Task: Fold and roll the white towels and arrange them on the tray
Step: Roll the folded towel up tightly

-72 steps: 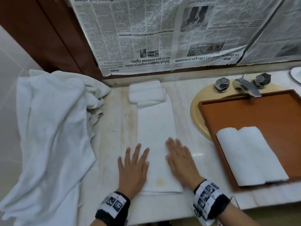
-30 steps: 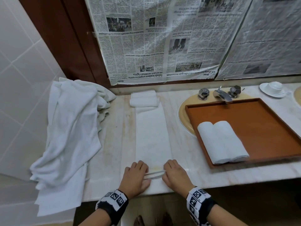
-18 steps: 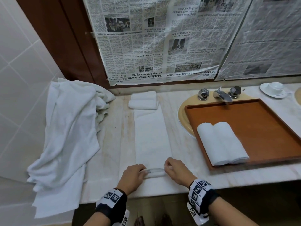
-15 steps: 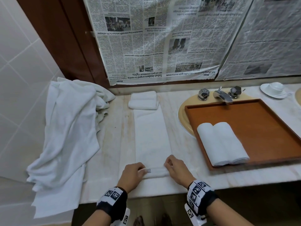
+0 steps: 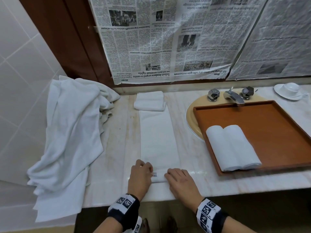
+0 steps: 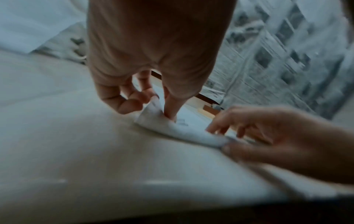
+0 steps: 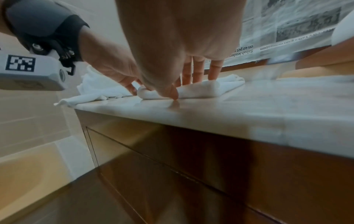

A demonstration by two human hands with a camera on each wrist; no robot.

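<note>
A long folded white towel [image 5: 158, 137] lies lengthwise on the marble counter [image 5: 117, 148]. Its near end is turned up into a small tight roll [image 5: 158, 178] [image 6: 172, 128] [image 7: 193, 91]. My left hand [image 5: 141, 175] [image 6: 153, 104] pinches the roll's left end between thumb and curled fingers. At the roll's right end my right hand [image 5: 180, 179] [image 7: 184, 87] has its fingers over the top and its thumb at the near side. A brown tray [image 5: 269, 132] sits over the sink at the right. On it lie two rolled white towels [image 5: 232, 147] side by side.
A heap of loose white towels [image 5: 72, 132] hangs over the counter's left end. Folded towels [image 5: 149, 100] sit at the strip's far end by the wall. A faucet [image 5: 234, 96] and a cup on a saucer [image 5: 289, 89] stand behind the tray.
My hands went from lying flat on the towel to gripping its near end. The end has been rolled up and the roll has moved a little away from the counter's edge.
</note>
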